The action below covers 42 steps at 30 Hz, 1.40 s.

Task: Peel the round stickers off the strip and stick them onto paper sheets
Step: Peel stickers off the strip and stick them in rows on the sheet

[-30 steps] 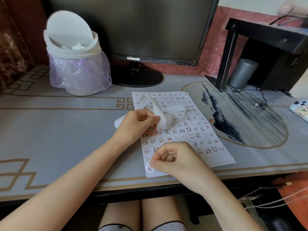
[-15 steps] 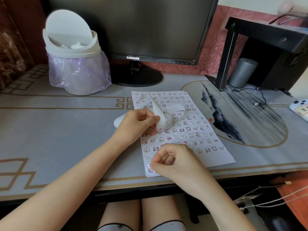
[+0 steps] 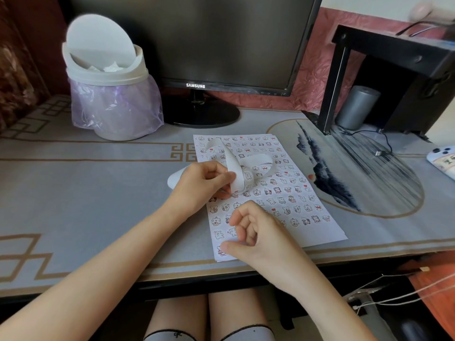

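Observation:
A white paper sheet (image 3: 322, 230) covered with several small cartoon stickers lies on the desk in front of me. My left hand (image 3: 200, 185) pinches a white looping sticker strip (image 3: 234, 166) over the sheet's left side, and the strip's tail curls across the upper rows. My right hand (image 3: 263, 238) rests on the sheet's near-left corner. Its thumb presses down beside a sticker (image 3: 220, 252) there, and its fingers are curled above the paper with nothing in them.
A white swing-lid bin (image 3: 108, 77) with a purple bag stands at the back left. Behind the sheet is a monitor (image 3: 197, 40) on a round base. At the right are a black stand (image 3: 384, 70), a grey cylinder (image 3: 357, 107), a cable and a phone (image 3: 443, 161).
My right hand's fingers have loosened a little while its thumb stays pressed at the sheet's near-left corner. The left hand and strip have barely moved.

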Motion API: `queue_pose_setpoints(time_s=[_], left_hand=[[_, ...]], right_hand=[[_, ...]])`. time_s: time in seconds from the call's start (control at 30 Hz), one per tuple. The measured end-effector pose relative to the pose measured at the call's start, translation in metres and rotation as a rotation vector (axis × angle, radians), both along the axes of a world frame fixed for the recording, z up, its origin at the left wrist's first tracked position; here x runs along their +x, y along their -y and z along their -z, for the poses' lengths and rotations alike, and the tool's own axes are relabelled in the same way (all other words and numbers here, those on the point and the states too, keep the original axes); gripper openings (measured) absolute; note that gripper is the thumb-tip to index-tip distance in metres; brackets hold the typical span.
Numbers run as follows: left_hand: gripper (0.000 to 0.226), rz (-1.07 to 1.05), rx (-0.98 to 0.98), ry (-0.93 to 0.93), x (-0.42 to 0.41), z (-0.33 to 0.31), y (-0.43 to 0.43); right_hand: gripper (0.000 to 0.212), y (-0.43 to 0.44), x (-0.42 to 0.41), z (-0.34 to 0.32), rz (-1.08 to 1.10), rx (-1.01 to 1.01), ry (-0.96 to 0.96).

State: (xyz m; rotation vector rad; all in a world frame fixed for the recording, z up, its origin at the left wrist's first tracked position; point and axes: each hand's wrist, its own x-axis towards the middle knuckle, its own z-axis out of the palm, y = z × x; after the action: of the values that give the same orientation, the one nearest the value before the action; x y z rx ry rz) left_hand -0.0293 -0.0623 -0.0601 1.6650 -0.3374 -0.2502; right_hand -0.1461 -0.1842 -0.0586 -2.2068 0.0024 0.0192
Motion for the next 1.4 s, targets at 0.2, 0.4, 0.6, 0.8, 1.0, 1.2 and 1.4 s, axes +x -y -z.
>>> queue_pose_setpoints(time_s=[0.2, 0.4, 0.6, 0.8, 1.0, 1.2, 1.4], left_hand=[[0.017, 0.0, 0.003, 0.006, 0.001, 0.0, 0.0], [0.017, 0.001, 0.009, 0.008, 0.0, 0.001, 0.0], [0.019, -0.008, -0.015, -0.002, -0.001, -0.002, -0.001], [0.018, -0.056, -0.035, 0.056, 0.001, -0.004, -0.003], [0.018, -0.096, -0.125, 0.106, -0.001, -0.011, -0.004], [0.016, -0.114, -0.226, 0.111, -0.002, -0.014, -0.005], [0.014, -0.088, -0.261, 0.092, -0.003, -0.015, -0.005]], right_hand=[[0.018, 0.003, 0.001, 0.003, -0.02, 0.045, 0.0], [0.019, 0.0, 0.002, 0.003, 0.01, 0.038, 0.015], [0.012, 0.003, 0.004, 0.005, 0.004, 0.021, 0.021], [0.014, 0.012, 0.026, -0.01, 0.048, 0.217, 0.123], [0.013, 0.018, 0.055, -0.019, 0.129, 0.279, 0.25], [0.012, 0.014, 0.066, -0.017, 0.151, 0.272, 0.268], [0.013, 0.015, 0.069, -0.016, 0.191, 0.31, 0.317]])
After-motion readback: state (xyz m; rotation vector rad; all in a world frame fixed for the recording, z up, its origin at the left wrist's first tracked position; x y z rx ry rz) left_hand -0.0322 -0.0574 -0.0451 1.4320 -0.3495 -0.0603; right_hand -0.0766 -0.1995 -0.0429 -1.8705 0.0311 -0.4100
